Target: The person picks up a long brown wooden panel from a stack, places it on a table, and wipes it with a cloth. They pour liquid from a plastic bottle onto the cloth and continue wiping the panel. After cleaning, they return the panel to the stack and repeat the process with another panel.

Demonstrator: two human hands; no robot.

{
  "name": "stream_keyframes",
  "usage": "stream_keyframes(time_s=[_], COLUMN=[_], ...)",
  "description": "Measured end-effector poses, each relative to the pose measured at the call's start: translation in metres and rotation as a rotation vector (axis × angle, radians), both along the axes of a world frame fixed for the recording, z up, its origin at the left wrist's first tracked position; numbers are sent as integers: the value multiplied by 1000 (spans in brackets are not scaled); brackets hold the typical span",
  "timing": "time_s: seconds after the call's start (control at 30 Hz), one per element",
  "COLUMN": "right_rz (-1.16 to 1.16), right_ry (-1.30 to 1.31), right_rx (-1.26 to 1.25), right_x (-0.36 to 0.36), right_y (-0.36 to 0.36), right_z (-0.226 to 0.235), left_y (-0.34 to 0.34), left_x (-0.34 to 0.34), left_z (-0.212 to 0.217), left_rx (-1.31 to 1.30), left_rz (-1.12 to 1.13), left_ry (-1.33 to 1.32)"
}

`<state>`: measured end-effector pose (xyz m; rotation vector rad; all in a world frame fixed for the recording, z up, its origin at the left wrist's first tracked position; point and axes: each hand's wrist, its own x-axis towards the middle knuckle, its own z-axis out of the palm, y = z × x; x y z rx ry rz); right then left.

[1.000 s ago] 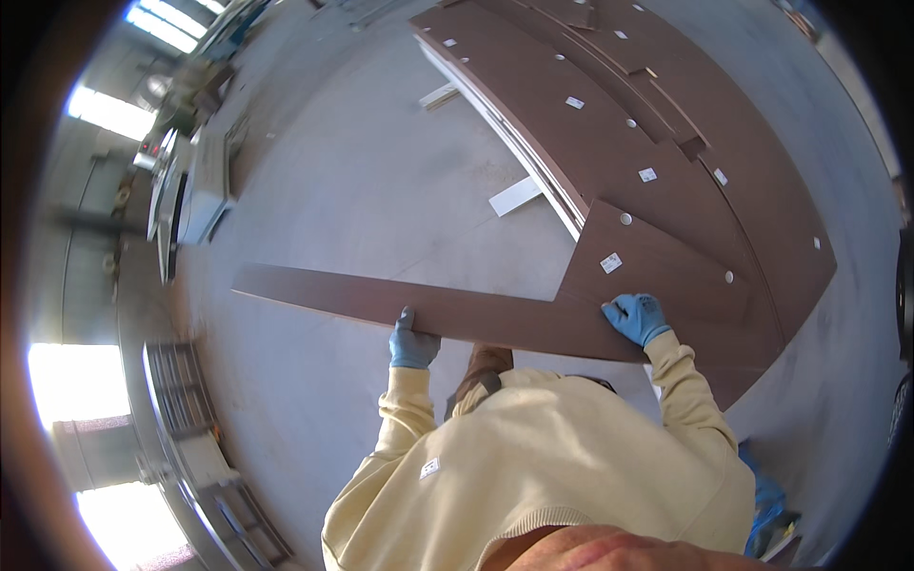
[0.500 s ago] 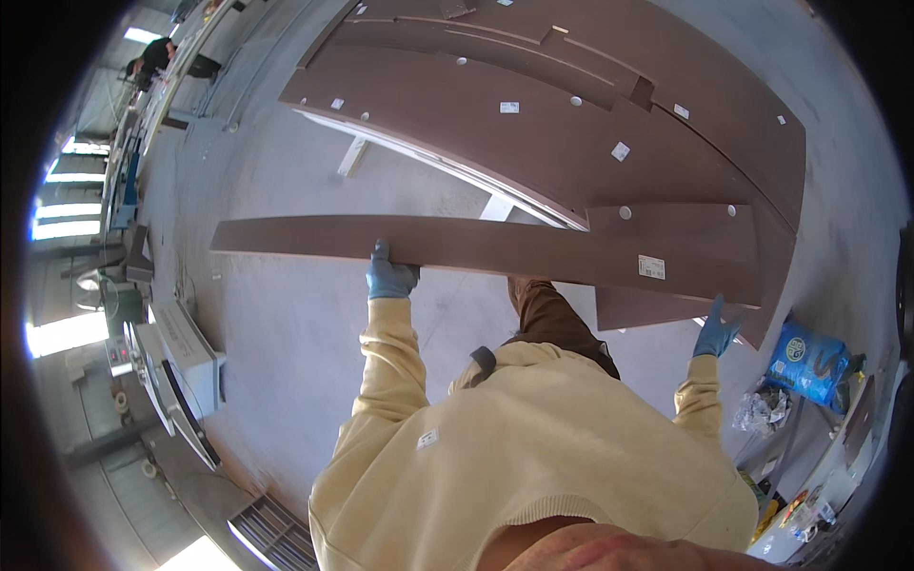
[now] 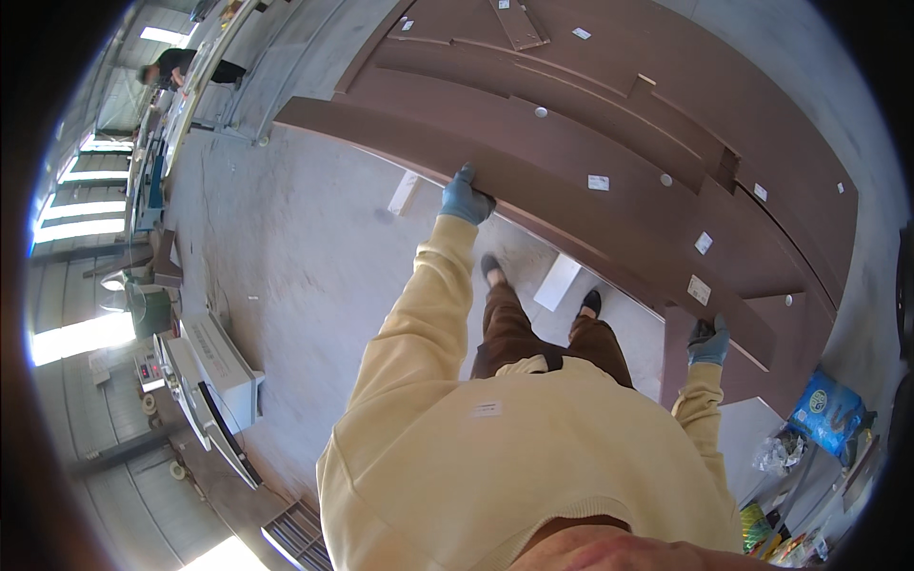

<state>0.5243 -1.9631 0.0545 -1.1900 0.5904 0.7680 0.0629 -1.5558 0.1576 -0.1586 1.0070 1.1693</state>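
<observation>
A long dark brown board (image 3: 533, 181) with small white labels runs from upper left to lower right in front of me. My left hand (image 3: 466, 197), in a blue glove, grips its near edge around the middle. My right hand (image 3: 708, 341), also gloved, holds the same board near its lower right end. The board lies over a stack of similar brown panels (image 3: 619, 76). My yellow sleeves, brown trousers and black shoes show below it.
White blocks (image 3: 557, 282) lie on the grey concrete floor under the stack. A white machine (image 3: 214, 366) stands at the left. Another person (image 3: 181, 65) works far away at the upper left. Bags and a blue package (image 3: 824, 409) sit at the lower right.
The board has swung from level across the view to slanting down to the right, over the stack. Both hands stayed on it; my right hand now holds its lower end.
</observation>
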Motion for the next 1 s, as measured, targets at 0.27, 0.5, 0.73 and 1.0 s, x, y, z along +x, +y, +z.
stream_keyframes(time_s=[0.27, 0.5, 0.73, 1.0], right_rz=[-137, -164, -213, -180], right_ry=[-117, -104, -52, -91], right_rx=[-34, 38, 45, 62], right_x=[-67, -84, -85, -31], right_y=[195, 320, 424, 486], right_z=[-16, -90, -124, -159], left_y=[248, 390, 475, 507], left_x=[-30, -53, -57, -24], left_z=[-95, -184, -242, -300], left_rx=[-158, -193, -149, -124], left_rz=[-136, -244, -289, -310], left_ry=[10, 86, 159, 128])
